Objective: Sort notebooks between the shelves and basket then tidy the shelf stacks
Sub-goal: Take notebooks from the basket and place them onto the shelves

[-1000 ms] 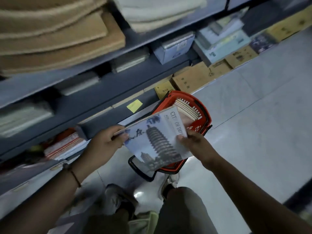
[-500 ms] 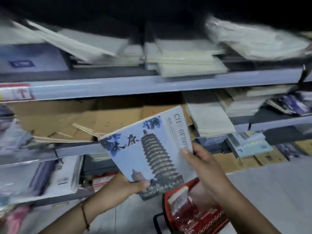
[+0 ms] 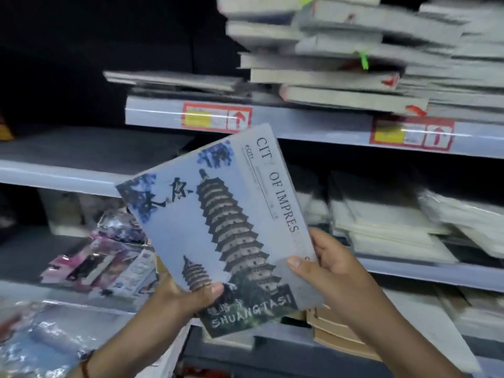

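Left hand [image 3: 185,298] low in frame, a thin cord band on the wrist. Thumb lies flat across the lower cover of the notebook [image 3: 218,227]; the other fingers are behind the book, out of sight. So it pinches the bottom edge, thumb in front.

Right hand [image 3: 331,268] at the notebook's lower right corner. Thumb presses on the cover face, fingers curled round the right edge and behind. Both hands hold the one book.

Notebook: thin, rectangular, soft-looking matte cover in pale blue-grey. Printed with a tall dark tiered pagoda, a smaller one beside it, blue ink-wash blotches, black brush characters, and the words "CITY OF IMPRES…" and "SHUANGTASI". Held up in the air, tilted with its top leaning left, in front of the shelves and touching none of them.

Behind, lower left: glossy plastic-wrapped packets [image 3: 109,257], pink and purple print, lying loose on a shelf.

Behind, right: flat stacks of pale wrapped notebooks [image 3: 387,227] on the middle shelf; blurred.

Farther up: grey metal shelf edge [image 3: 313,124] with red-bordered price labels [image 3: 216,117] showing yellow patches and red arrows. On it, an untidy stack of thick books [image 3: 327,58], page edges outward, slewed at different angles, a green tag sticking out.
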`<state>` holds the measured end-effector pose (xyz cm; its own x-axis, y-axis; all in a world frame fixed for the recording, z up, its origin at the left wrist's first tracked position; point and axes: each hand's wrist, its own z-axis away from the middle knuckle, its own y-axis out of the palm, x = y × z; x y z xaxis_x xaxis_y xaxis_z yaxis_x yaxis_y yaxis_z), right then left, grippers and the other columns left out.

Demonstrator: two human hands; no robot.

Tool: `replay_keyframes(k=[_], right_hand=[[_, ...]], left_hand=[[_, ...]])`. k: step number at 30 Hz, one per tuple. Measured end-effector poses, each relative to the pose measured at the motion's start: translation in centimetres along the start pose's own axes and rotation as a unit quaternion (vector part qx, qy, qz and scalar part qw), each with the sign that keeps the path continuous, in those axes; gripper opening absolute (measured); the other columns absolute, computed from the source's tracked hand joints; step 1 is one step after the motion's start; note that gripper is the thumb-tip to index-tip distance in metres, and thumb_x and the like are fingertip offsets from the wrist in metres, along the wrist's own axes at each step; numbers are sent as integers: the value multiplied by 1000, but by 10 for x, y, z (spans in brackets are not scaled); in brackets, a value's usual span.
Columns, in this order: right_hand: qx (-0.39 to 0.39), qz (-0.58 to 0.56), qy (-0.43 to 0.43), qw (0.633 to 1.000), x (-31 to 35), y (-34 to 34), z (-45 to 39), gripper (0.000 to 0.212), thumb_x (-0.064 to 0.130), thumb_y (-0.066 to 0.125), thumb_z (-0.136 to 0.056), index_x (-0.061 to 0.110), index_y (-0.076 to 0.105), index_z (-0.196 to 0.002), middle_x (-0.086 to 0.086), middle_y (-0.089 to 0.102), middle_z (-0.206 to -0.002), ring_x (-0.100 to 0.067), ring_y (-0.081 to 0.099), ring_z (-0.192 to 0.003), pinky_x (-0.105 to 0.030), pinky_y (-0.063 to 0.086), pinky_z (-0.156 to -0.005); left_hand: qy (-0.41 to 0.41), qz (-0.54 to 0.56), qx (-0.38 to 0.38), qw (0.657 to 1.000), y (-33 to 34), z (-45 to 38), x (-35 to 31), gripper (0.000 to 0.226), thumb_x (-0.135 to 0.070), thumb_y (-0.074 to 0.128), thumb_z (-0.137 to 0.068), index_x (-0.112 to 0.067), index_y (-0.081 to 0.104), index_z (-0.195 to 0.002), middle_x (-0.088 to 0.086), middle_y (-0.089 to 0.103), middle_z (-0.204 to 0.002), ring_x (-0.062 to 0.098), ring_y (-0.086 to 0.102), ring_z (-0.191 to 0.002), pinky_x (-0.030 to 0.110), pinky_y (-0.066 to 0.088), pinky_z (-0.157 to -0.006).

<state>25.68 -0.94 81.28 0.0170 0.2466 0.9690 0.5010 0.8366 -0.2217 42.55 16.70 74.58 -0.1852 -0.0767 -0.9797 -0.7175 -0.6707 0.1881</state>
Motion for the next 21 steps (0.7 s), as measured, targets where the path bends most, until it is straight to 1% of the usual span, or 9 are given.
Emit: replay_keyframes(k=[3,8,10,13,15,16,18,19,21], right_hand=[[13,27,-26,999,19,14,-12,48,16,62,-95,61,57,-110,23,68,-117,-4,66,-109,-45,49,-100],[21,48,-99,994,57,32,-26,50,25,62,-90,65,49,-118,23,67,-119,-7,66,-109,-48,50,-98],[27,40,-129,990,79,38,-35,51,25,62,-92,64,48,-122,23,66,-121,-7,65,-111,-47,49,-99],[41,17,-145,988,116,50,-50,52,23,62,-97,63,45,-125,21,67,-120,-5,67,-107,-39,53,-95],[34,-2,-128,991,139,59,-62,54,27,63,-96,61,39,-130,21,64,-126,-2,67,-105,-32,55,-91],[31,-11,-113,993,150,64,-68,57,27,63,-96,58,38,-136,21,60,-131,-4,67,-105,-31,55,-88],[41,-38,-70,996,171,73,-80,56,22,64,-95,44,42,-142,14,59,-132,-7,69,-90,-27,56,-71],[45,-65,-50,996,182,78,-86,52,18,64,-95,35,47,-141,7,61,-128,-9,68,-77,-25,54,-62],[33,-116,-25,992,204,88,-104,41,11,63,-95,20,54,-134,-4,63,-119,-13,62,-63,-21,51,-49]], left_hand=[[14,55,-15,998,-16,3,-34,118,-37,102,-29,-14,55,-135,10,71,-122,33,69,-108,52,51,-94],[96,74,-38,992,-32,11,-88,99,-38,100,-4,-11,78,-97,12,76,-106,26,75,-91,42,51,-80],[129,73,-33,988,-38,15,-113,90,-42,99,-3,-14,81,-87,16,76,-98,29,75,-82,36,59,-66],[142,37,-40,988,-46,13,-155,77,-39,100,-18,-6,78,-84,20,75,-85,33,74,-67,33,58,-50],[134,9,-47,990,-58,5,-189,52,-30,96,-40,-1,74,-78,14,73,-65,24,70,-49,25,52,-39],[120,-13,-35,992,-64,2,-207,49,-27,98,-37,-2,74,-72,11,71,-58,21,67,-43,22,49,-35],[74,-43,-9,996,-81,-7,-240,72,-31,100,-4,-2,78,-67,13,72,-63,23,68,-45,27,51,-36],[58,-45,-1,997,-91,-13,-255,75,-29,98,-3,-2,79,-70,14,72,-65,26,68,-45,31,52,-37],[31,-51,3,998,-107,-23,-286,61,-24,92,-26,0,71,-78,14,65,-56,24,60,-36,27,47,-30]])
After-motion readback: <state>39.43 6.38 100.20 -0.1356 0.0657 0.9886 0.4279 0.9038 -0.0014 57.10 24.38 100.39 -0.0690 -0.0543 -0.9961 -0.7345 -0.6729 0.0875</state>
